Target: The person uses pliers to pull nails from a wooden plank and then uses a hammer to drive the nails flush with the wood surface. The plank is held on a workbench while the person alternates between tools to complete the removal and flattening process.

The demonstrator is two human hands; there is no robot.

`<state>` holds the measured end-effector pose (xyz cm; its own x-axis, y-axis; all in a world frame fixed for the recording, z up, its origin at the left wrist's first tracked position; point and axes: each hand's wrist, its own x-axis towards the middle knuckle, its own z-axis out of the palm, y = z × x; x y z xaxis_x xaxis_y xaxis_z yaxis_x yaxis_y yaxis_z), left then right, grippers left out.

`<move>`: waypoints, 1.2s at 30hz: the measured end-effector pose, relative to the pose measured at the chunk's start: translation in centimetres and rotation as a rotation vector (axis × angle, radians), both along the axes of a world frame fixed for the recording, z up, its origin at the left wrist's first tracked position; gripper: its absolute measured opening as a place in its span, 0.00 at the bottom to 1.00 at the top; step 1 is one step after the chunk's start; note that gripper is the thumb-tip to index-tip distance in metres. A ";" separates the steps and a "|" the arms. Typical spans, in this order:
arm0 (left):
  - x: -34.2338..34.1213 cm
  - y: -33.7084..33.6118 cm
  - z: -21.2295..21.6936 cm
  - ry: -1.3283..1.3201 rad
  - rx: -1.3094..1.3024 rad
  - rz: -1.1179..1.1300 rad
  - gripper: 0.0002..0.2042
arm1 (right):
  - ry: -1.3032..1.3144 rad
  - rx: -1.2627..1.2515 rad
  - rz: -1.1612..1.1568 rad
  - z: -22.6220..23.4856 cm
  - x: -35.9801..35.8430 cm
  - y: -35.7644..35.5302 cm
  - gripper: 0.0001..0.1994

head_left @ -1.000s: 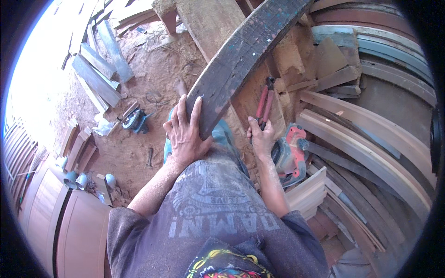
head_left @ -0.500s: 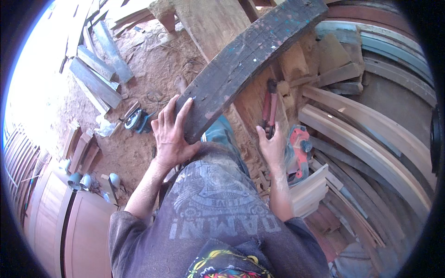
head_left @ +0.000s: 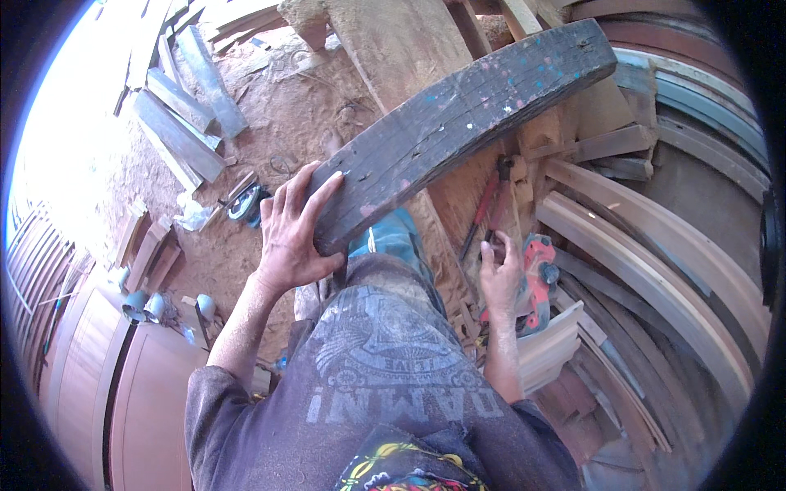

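Plank [head_left: 458,123], dark, curved, flecked with paint: lying diagonally in front of the person, its near end resting by the lap, its far end pointing up and right above a dusty board [head_left: 401,49]. Left hand [head_left: 291,237]: gripping the plank's near end, fingers spreading over the top face. Right hand [head_left: 501,278]: half curling beside the handle ends of red-handled pincers [head_left: 485,200]; cannot tell whether it is touching them. Red power tool [head_left: 540,278]: sitting just right of that hand. Curved timbers [head_left: 655,278]: lying farther right.
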<state>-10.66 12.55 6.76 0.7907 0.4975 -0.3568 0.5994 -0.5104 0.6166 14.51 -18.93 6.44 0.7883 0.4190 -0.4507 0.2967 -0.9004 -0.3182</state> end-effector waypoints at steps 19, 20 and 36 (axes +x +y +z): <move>0.6 -1.0 -1.2 0.058 0.318 -0.039 0.54 | -0.301 0.319 -0.854 6.7 2.7 -17.9 0.19; 0.6 -0.8 -1.2 0.061 0.328 -0.043 0.53 | -0.265 0.282 -0.935 5.5 1.7 -22.7 0.21; -1.9 1.3 -8.2 -0.150 0.373 -0.032 0.64 | -0.315 0.019 -0.767 -1.9 -10.3 -29.8 0.39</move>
